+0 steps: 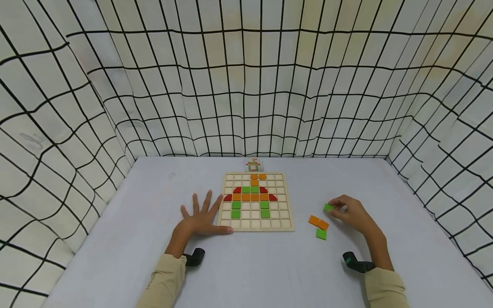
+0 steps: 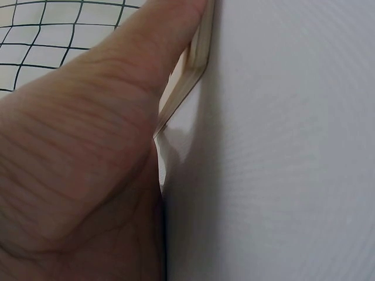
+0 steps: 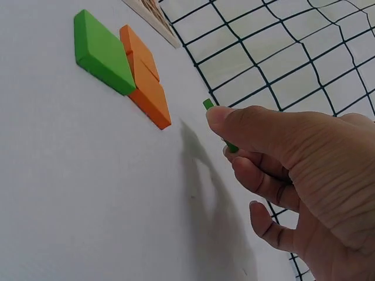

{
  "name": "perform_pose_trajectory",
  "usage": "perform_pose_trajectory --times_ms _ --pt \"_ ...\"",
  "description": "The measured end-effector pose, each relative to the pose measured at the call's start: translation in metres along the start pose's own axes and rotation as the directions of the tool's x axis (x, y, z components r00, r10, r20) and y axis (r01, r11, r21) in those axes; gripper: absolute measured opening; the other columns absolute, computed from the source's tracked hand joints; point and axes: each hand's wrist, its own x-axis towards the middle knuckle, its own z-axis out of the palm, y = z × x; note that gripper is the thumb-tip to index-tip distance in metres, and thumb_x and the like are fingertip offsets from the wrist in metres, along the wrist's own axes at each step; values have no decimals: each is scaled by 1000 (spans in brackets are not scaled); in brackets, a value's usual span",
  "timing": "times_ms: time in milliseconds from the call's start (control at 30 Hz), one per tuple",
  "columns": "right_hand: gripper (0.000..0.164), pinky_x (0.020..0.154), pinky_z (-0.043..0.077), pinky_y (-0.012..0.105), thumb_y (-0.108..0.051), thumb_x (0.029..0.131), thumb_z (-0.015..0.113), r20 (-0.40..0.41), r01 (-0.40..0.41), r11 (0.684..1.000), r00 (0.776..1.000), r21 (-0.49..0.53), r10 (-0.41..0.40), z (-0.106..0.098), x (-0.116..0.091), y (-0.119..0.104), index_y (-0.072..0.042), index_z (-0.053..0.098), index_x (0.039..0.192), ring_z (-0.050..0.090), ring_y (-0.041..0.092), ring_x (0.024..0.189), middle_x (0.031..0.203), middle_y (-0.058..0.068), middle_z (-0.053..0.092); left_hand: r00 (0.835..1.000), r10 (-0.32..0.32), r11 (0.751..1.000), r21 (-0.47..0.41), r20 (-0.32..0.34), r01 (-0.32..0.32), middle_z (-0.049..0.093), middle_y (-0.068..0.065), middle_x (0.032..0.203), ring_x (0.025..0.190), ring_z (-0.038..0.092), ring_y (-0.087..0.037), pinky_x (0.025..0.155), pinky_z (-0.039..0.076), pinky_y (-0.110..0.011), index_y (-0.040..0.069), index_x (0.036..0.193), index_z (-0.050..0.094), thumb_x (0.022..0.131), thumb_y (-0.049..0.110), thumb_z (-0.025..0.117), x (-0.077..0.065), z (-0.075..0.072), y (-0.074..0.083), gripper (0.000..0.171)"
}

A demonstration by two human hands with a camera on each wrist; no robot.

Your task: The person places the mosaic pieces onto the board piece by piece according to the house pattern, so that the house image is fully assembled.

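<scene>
My left hand (image 1: 198,219) lies spread at the lower left corner of a wooden grid board (image 1: 289,214), its thumb along the front edge and a fingertip at the left edge. Red, orange and green tiles form a figure in the board's cells, with an orange tile row (image 1: 250,197) across the middle. Right of the board, my right hand (image 1: 352,212) pinches a green square tile (image 3: 208,104) between thumb and fingers, held above the table in the right wrist view. Beside it lie two orange tiles (image 1: 318,222) touching each other and another green tile (image 1: 321,234).
A small pattern card (image 1: 254,164) with a coloured figure lies behind the board. The white table (image 1: 154,179) is bounded at the back and sides by white walls with black netting (image 1: 262,107). Each wrist wears a black camera mount (image 1: 195,257).
</scene>
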Motion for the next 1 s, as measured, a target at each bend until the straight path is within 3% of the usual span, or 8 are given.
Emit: perform_pose_trajectory --times_ms 167,533,767,1000 --pt "22 77 51 35 -13 86 75 -2 49 999 999 10 -49 3 5 -12 -1 68 104 59 20 88 95 6 66 1000 -5 1000 -1 4 5 -12 -17 164 142 -24 -54 100 -10 -82 23 159 8 71 77 65 -1 -1 0 118" --pt "21 83 50 39 -16 87 73 80 89 994 992 61 -94 25 22 -43 -8 67 104 56 18 95 99 1 61 1000 -3 1000 -3 5 3 -11 -17 164 142 -23 -54 101 -10 -81 22 159 8 71 75 66 -3 -2 2 118" --pt "21 82 51 33 -19 86 76 140 174 981 973 80 -184 43 36 -65 -10 68 104 57 13 93 98 -2 62 1000 3 1000 2 4 -3 -11 -18 164 142 -22 -55 100 -10 -82 22 159 8 71 75 67 -3 -2 2 118" --pt "27 79 52 26 -27 84 78 196 219 975 955 28 -221 60 49 -92 -12 70 104 55 10 89 95 -5 60 1000 14 1000 4 2 -14 -11 -18 164 142 -22 -55 100 -10 -82 21 159 7 70 76 67 -1 -2 1 120"
